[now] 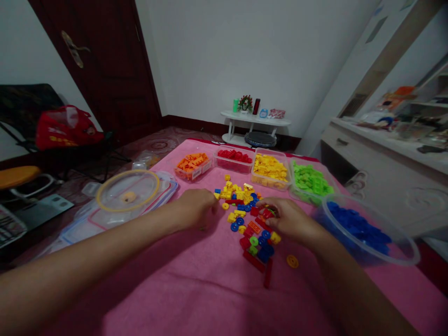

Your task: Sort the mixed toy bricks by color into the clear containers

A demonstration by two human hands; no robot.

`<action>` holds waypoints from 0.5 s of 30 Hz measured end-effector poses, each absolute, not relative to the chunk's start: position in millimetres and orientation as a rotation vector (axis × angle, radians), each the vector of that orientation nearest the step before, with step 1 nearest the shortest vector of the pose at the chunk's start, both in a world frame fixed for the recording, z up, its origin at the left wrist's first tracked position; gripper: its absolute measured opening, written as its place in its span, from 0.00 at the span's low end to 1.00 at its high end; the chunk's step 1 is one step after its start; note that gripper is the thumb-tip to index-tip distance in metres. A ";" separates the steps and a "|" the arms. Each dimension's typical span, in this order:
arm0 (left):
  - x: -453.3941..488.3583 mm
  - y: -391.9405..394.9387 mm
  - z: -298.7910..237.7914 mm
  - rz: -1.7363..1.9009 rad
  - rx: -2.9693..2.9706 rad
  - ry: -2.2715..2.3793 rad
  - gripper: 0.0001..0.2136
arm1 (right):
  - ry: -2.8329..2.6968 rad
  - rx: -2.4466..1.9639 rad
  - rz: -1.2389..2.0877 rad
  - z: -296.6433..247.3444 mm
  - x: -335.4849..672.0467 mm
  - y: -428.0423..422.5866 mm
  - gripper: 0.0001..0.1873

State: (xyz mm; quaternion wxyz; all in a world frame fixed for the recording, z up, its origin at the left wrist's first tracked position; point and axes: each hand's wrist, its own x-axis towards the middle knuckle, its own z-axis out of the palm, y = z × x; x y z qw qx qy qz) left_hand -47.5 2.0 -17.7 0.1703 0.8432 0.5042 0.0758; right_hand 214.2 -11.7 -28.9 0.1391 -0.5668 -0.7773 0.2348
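Note:
A mixed heap of plastic building bricks (240,193) in yellow, red, blue, orange and green lies mid-table. At its left edge is my left hand (198,208), fingers curled in and turned away; what they hold, if anything, is hidden. My right hand (289,215) reaches into the heap from the right, its thumb and fingers closed around red bricks (267,214) with a bit of green beside them. Just below my right hand lie blue wheels, a long red brick (268,273) and an orange brick (254,227). An orange wheel (292,261) rests apart.
Clear tubs of single colours line the far side: orange (201,173), red (234,164), yellow (271,183), green (311,198). A round tub of blue bricks (413,254) stands right. Stacked lids (105,212) lie left on the pink cloth (196,289).

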 end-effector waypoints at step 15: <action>-35.4 -0.2 -34.9 0.402 2.311 1.229 0.04 | -2.406 -1.827 0.251 -18.0 220.3 -12.0 0.17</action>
